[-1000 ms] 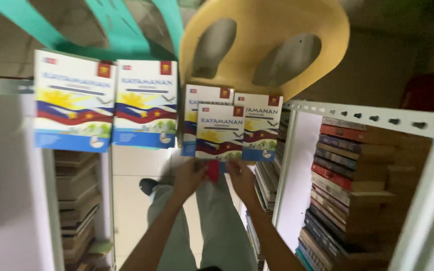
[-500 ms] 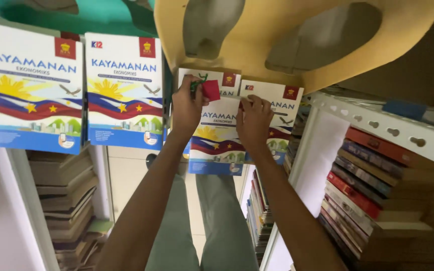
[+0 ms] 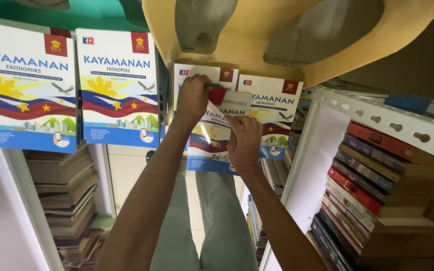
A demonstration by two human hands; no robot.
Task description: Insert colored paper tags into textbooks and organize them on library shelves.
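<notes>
My left hand (image 3: 192, 100) grips a small red tool (image 3: 217, 94) with a green part against the top of the middle textbook (image 3: 208, 148). That book has a white, blue, red and yellow cover and lies on a yellow plastic chair (image 3: 287, 45). A white label (image 3: 235, 102) sits on the cover just right of the tool, and a pale strip runs from the tool down to my right hand (image 3: 244, 141). My right hand's fingertips pinch the label's lower edge. A matching textbook (image 3: 273, 113) lies partly under the middle one on the right.
Two more matching textbooks (image 3: 22, 90) (image 3: 117, 88) lie at left on a green chair (image 3: 86, 15). A white perforated metal shelf (image 3: 377, 118) at right holds stacked books (image 3: 357, 190). Worn books (image 3: 66, 190) are piled lower left. My legs in grey trousers (image 3: 227, 226) are below.
The view has closed in on the books. My right hand has slid down the middle cover, and the white label now shows between my hands. My left hand stays at the top with the red tool.
</notes>
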